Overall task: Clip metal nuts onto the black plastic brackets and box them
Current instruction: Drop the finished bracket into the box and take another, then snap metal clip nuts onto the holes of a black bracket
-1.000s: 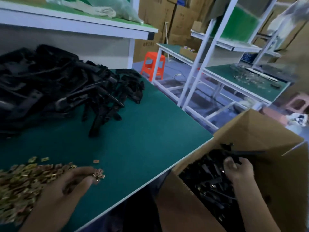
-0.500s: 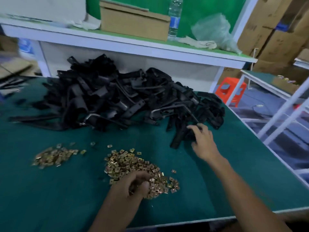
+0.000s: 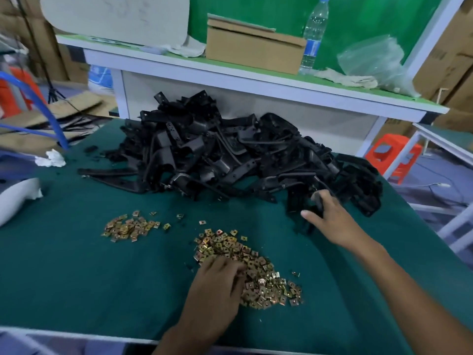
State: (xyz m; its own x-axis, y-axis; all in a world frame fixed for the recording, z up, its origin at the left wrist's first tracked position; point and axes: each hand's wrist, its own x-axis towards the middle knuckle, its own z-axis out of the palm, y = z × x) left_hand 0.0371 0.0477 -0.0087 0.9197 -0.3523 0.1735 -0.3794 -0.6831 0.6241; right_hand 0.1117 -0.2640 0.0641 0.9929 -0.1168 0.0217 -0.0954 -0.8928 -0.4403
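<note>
Green worktop [image 3: 76, 272] seen from above. A large heap of black plastic brackets [image 3: 230, 155] is piled at the far centre, against the base of a raised shelf [image 3: 256, 80]. Two scatters of brass-coloured metal nuts are laid nearer: a small nut pile [image 3: 128, 226] to the left, a larger nut pile [image 3: 258, 272] near centre. The left hand [image 3: 217, 283] is set on the larger nut pile, fingers bent down into it; whether a nut is pinched cannot be told. The right hand [image 3: 330, 219] is curled round one bracket [image 3: 297, 203] at the heap's near right edge. A cardboard box [image 3: 256, 49] and a water bottle [image 3: 313, 34] are stood on the shelf.
</note>
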